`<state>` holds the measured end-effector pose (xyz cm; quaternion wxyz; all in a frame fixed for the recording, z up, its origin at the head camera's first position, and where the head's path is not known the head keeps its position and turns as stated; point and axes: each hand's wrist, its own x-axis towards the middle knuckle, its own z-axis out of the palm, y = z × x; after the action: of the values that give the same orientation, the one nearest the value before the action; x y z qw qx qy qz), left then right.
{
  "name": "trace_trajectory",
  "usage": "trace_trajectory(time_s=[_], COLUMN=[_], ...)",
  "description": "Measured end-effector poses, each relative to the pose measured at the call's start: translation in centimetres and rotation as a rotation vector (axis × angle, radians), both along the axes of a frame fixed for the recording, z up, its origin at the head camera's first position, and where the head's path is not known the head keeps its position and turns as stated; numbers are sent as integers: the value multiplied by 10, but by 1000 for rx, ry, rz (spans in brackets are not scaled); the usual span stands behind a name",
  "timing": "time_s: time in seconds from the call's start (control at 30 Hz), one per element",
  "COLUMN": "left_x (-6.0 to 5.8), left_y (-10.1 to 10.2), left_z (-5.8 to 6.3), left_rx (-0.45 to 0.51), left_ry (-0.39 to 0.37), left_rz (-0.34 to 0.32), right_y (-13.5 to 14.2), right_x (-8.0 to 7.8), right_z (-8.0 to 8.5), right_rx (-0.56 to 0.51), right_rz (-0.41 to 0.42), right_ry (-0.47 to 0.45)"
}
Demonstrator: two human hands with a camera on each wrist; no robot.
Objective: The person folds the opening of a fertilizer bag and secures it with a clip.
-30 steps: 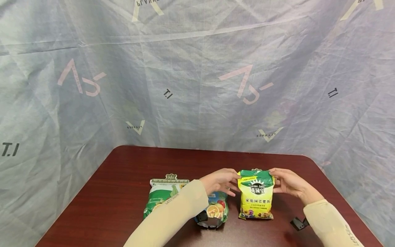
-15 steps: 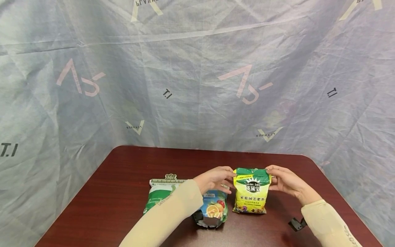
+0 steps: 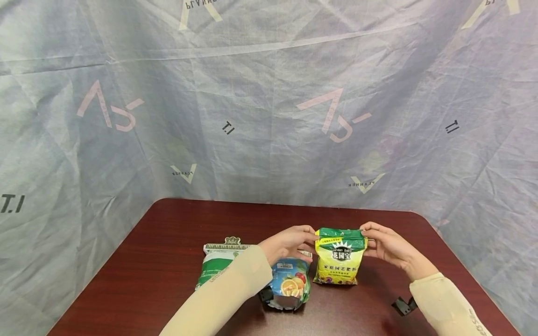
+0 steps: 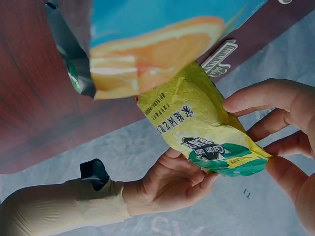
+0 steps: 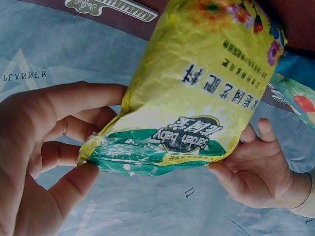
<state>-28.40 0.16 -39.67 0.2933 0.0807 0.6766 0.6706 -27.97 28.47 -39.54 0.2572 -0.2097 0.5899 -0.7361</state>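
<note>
A yellow and green fertilizer bag [image 3: 339, 261] stands upright on the dark red table, its printed front toward the head camera. My left hand [image 3: 290, 243] pinches the bag's upper left corner between thumb and fingers. At the opposite upper corner, my right hand [image 3: 388, 246] pinches the green top edge. In the right wrist view the thumb [image 5: 74, 189] and fingers of that hand meet at the corner. Close beside it on the left is a blue bag with orange slices [image 3: 290, 282], partly covered by the left hand and sleeve.
Farther left lies a green and white bag [image 3: 216, 266], partly hidden behind the left sleeve. A piano-keyboard-shaped strip [image 3: 229, 243] shows along its top. Black camera mounts [image 3: 404, 305] hang at the wrists. Behind the table [image 3: 168, 233] hangs a grey printed cloth [image 3: 269, 154].
Both hands and the fertilizer bag have moved left and slightly back, bringing the bag next to the blue bag. The other bags stay in place.
</note>
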Motion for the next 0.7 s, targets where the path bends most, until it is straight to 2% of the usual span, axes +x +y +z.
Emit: trace_trajectory(time_s=[0.27, 0.4, 0.7], left_x=[1, 1, 3], left_y=[-2, -3, -3], left_z=[-3, -3, -2], left_rx=[15, 13, 6], left_ry=[10, 12, 25], left_rz=[-25, -35, -43], right_y=[-1, -2, -10], right_x=[3, 6, 17], right_z=[-2, -2, 5], right_rx=[-4, 17, 253], right_rz=[-23, -53, -243], right_ry=[21, 60, 190])
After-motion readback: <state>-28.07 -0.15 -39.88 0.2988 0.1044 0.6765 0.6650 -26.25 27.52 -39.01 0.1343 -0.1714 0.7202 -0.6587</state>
